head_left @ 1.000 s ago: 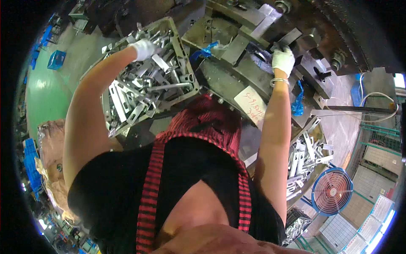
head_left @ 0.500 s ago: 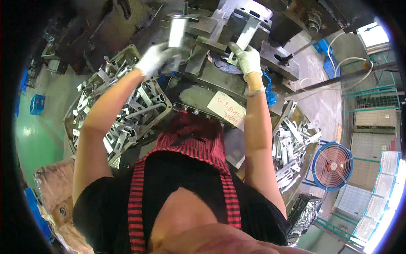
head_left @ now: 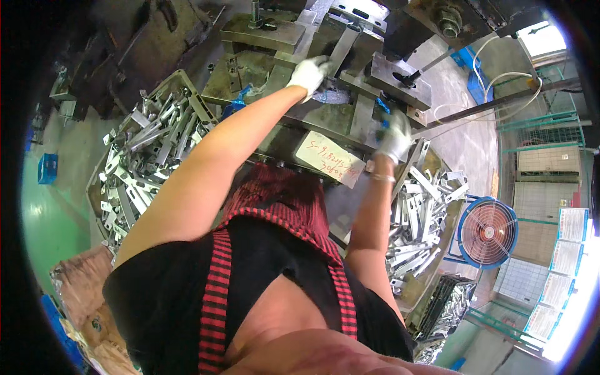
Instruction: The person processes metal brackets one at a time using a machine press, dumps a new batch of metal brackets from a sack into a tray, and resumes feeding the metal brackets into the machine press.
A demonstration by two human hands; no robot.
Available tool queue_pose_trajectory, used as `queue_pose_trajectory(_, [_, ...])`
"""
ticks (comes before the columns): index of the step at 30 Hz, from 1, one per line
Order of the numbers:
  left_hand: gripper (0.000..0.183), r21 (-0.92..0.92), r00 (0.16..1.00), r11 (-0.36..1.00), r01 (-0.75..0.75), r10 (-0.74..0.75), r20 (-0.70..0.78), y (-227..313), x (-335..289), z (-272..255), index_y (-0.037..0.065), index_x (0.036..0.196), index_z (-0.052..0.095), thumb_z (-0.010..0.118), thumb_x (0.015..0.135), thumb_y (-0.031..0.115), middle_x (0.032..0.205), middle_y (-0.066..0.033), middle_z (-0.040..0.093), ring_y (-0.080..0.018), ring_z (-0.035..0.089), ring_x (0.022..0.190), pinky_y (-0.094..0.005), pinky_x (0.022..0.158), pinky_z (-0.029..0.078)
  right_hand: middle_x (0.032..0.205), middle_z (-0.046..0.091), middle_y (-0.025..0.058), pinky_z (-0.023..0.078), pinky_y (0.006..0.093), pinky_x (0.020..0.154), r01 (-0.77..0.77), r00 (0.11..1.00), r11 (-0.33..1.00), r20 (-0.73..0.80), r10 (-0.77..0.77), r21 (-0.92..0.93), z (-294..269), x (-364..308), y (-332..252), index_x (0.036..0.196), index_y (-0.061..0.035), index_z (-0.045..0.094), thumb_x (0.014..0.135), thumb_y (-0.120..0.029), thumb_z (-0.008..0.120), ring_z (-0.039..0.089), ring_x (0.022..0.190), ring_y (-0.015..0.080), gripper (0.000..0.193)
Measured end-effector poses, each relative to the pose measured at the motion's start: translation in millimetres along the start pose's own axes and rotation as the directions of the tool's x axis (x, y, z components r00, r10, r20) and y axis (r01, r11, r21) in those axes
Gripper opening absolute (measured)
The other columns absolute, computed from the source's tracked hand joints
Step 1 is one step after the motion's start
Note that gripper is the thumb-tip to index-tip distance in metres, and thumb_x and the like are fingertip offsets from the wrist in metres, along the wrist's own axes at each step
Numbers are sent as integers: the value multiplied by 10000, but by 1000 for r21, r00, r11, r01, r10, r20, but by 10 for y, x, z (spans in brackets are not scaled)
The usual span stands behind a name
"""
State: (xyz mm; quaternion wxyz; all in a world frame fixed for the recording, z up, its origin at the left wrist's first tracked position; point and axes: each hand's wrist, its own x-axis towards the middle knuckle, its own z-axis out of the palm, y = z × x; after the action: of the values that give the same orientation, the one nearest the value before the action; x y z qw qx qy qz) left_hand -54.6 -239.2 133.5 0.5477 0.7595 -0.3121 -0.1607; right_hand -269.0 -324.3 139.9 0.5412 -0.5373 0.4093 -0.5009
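Observation:
My left hand [head_left: 309,76], in a white glove with dark fingertips, reaches to the metal tooling. Its fingers are closed at the near end of a long channel-shaped metal bracket [head_left: 344,47], which lies tilted in the die block [head_left: 324,41]. My right hand [head_left: 395,139], also gloved, is smeared by motion. It is low beside the tooling's right end, near a bin of metal brackets [head_left: 420,215]; whether it holds anything does not show. A blue rag [head_left: 383,105] is close to its fingers.
A bin heaped with metal brackets [head_left: 150,147] stands at the left. A card with handwriting [head_left: 329,157] lies on the machine's front edge. Right of the bins are a round blue fan [head_left: 488,232] and a metal bar [head_left: 475,114]. A steel clamp block [head_left: 262,34] sits far left.
My left hand has moved right with a bracket, which now lies in the die. My right hand has left the die and come toward me, to the right bin.

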Motion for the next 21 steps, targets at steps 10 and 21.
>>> queue_pose_trajectory(10, [300,788,793,615,17,-488,364,-265,-1290,-2222,61,969,610,594,742,257,883,-126,626,-243,605,725,-351,684,476,924,612,165,446,377,784,547,812,540,563,-155,-640,1426,417,-9,914,-76,649,764,-426,510,579,882,317,405])
queue_pose_trajectory(21, [315,901,672,316,-297,-602,432,-355,-1876,-2485,101,974,586,605,663,151,774,-138,611,-298,604,746,-390,670,475,964,608,141,437,363,809,486,831,582,550,-78,-652,1516,418,148,945,-114,644,764,-431,523,567,924,302,384])
